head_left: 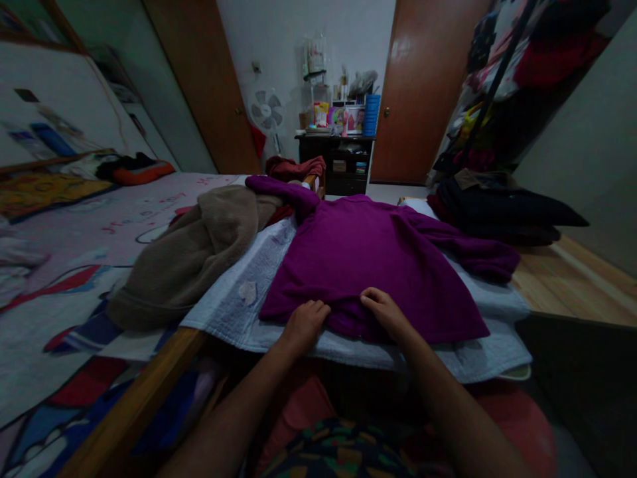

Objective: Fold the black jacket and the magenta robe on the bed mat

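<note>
A purple long-sleeved top (363,245) lies spread out over a light quilted cloth (263,265), its hem towards me. Its right-hand sleeve stretches out to the side, while the other bends away at the far left. My left hand (304,325) is on the hem left of the middle, fingers curled into the fabric. Slightly further in, my right hand (385,311) pinches the fabric near the hem, thumb and fingers together. Between the two hands the cloth is bunched in a small fold. The fingertips of both hands are partly hidden.
Left of the top, a brown fleecy garment (199,252) rests on a bed with a printed sheet (119,199). Folded dark clothes (502,206) are stacked on a wooden surface (592,279) at right. A fan (267,109) and a dark cabinet (336,162) stand at the back.
</note>
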Demonstrator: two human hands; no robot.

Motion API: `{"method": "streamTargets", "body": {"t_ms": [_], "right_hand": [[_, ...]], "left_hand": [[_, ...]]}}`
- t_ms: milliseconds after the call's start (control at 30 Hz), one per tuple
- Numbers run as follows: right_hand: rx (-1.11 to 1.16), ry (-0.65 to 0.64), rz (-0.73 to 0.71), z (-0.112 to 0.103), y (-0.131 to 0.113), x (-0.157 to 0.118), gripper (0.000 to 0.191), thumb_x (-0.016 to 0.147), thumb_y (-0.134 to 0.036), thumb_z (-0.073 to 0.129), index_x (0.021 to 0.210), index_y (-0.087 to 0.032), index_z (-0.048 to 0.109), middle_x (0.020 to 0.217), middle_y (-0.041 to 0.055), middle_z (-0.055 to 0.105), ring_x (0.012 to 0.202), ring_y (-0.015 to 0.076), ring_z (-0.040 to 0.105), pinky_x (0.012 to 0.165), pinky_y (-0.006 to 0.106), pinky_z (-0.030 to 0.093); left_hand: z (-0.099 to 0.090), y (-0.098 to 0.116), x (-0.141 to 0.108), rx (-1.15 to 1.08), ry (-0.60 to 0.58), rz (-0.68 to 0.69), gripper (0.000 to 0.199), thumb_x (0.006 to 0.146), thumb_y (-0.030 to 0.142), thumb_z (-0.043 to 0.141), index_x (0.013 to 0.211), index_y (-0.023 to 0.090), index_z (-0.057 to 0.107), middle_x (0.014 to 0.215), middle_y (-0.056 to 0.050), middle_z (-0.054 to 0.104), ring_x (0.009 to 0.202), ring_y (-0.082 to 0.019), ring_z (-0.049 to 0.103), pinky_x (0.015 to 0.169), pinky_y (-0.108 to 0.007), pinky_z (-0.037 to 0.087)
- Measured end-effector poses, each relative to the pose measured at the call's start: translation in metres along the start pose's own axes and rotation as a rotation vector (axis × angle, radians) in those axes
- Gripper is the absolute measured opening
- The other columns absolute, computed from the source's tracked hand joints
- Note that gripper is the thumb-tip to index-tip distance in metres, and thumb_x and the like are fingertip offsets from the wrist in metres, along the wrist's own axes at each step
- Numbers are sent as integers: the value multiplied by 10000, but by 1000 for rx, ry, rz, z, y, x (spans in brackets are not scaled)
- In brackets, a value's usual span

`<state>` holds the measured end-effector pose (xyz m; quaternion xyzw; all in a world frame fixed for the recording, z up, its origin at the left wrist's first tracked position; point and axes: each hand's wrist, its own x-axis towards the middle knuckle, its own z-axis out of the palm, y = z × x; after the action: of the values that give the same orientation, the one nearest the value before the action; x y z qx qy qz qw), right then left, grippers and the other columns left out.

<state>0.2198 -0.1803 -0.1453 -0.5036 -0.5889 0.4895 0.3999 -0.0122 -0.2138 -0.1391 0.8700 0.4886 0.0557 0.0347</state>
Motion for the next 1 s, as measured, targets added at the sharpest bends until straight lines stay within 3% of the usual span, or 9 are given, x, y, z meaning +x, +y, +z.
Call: {"method": "streamTargets", "body": {"t_ms": [200,300,400,500,633,767,867,1000], "right_hand": [[-22,-94,45,-3,-9,-7,362,832,-515,501,760,-179,615,730,-20,558,711,143,491,671,254,379],[-38,-98,21,-4,-11,-9,368,864,-490,451,802,-180,639,795,1,610,791,164,540,748,277,410],[-91,-99,-28,-5,-7,-7,310,862,-427,461,881,-187,655,883,23,639,865,182,570,830,310,430],[-201,-132,-148,-4,0,-7,269,825,-360,532,993,-199,666,1094,65,627,1048,203,557,960,352,403],[-466,-202,-259,1,5,-13,312,816,-337,593,1107,-258,671,1406,69,468,1308,242,389,1085,435,293],[-744,-212,-270,12,5,-17,379,803,-335,634,1179,-289,651,1480,60,402,1405,291,250,1114,491,227],[-837,-214,-270,17,5,-17,413,808,-343,634,1218,-289,627,1491,61,391,1422,295,219,1118,487,222],[-865,-221,-263,17,6,-16,428,817,-379,629,1235,-286,610,1497,59,387,1426,289,211,1122,474,221]], "left_hand": [[17,3,-6,97,223,-45,255,914,136,448,1126,204,573,1048,-65,604,983,-232,514,895,-383,393],[17,5,-8,134,264,4,192,914,149,468,1039,208,601,1010,-59,614,941,-231,516,866,-390,390],[9,4,-7,129,240,56,137,906,147,482,919,203,606,919,-45,618,895,-219,520,848,-384,386],[-1,0,-9,103,185,95,124,889,135,498,903,203,600,891,-36,612,853,-205,521,787,-359,393],[-6,-5,-19,90,74,142,111,887,145,513,907,210,600,870,-30,595,824,-195,522,720,-332,388],[-2,-8,-25,76,-16,151,134,895,147,511,957,224,601,907,-29,596,845,-189,527,722,-316,394],[2,-12,-29,72,-12,65,202,888,120,482,1022,224,593,969,-38,599,886,-202,522,772,-330,408],[4,-25,-40,128,153,-182,343,858,82,442,1167,171,562,1075,-97,586,996,-254,498,897,-400,398]]}}
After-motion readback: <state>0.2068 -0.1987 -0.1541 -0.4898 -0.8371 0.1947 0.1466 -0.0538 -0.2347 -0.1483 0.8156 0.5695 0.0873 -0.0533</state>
